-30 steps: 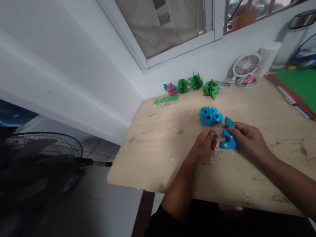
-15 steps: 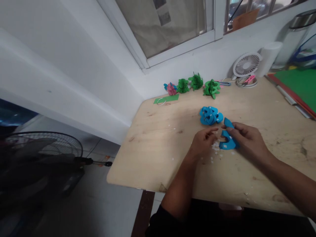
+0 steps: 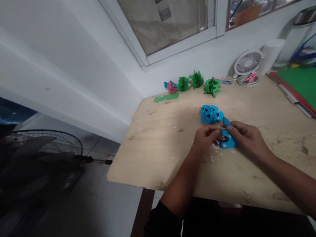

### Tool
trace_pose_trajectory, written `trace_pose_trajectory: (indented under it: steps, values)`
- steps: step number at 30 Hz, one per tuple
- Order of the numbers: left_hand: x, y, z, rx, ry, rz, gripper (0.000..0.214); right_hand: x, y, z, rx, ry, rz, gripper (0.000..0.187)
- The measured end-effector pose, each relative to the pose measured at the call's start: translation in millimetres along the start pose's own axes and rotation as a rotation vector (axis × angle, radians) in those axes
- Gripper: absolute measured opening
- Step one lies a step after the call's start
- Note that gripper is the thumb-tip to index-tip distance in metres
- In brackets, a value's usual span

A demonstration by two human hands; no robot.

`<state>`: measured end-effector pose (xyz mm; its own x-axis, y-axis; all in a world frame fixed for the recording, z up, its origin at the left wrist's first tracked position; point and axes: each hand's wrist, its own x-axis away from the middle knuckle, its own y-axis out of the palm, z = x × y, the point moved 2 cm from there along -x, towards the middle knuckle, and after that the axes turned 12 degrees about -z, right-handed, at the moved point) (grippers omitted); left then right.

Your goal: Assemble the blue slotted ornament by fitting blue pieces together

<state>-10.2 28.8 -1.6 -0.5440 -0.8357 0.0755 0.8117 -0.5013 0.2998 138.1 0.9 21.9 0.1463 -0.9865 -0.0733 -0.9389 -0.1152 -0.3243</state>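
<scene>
My right hand [image 3: 248, 140] holds a small curved blue paper piece [image 3: 226, 140] just above the wooden table [image 3: 172, 158]. My left hand [image 3: 206, 140] has its fingertips pinched at the left edge of that same piece. A finished blue paper flower [image 3: 210, 114] lies on the table just beyond my hands, nearly touching the piece's upper end. Small white paper scraps [image 3: 213, 152] are scattered under and beside my hands.
Three green paper flowers [image 3: 197, 82] and a pink-and-blue one [image 3: 171, 87] line the far wall, with a green paper strip [image 3: 167, 97]. A small white desk fan [image 3: 248, 62], scissors [image 3: 249, 79] and green sheets [image 3: 302, 84] sit at the right. A floor fan [image 3: 44, 153] stands left of the table.
My left hand moved right and its fingers closed onto the blue piece that my right hand holds. The piece shifted slightly towards the blue flower.
</scene>
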Motion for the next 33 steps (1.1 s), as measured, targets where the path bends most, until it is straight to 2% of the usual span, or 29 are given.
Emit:
trace_pose_trajectory:
  steps: [6,11,14,18,26,29,31,33]
  values:
    - [0,4.0,1,-0.009,0.002,0.029,0.039,-1,3,1,-0.085,0.067,-0.017,0.043]
    - [2,-1.4,6,0.090,0.045,0.159,0.032,-1,2,-2,-0.120,0.064,-0.067,0.032]
    - [2,-3.9,7,0.129,0.059,0.209,0.028,0,5,0,-0.203,0.094,-0.112,0.034]
    - [3,-2.1,8,0.102,0.070,0.206,0.029,0,7,5,-0.270,0.128,-0.124,0.041]
    - [2,-1.3,6,0.092,0.066,0.164,0.031,-2,8,-4,-0.369,0.158,-0.185,0.037]
    - [6,-0.7,8,-0.136,0.168,0.266,0.025,-2,6,-1,-0.314,0.161,-0.151,0.039]
    - [11,1.0,14,-0.455,0.355,0.405,0.016,-2,4,4,-0.230,0.148,-0.100,0.040]
    - [15,5.5,17,-0.783,0.518,0.408,0.012,-2,2,9,-0.121,0.112,-0.042,0.039]
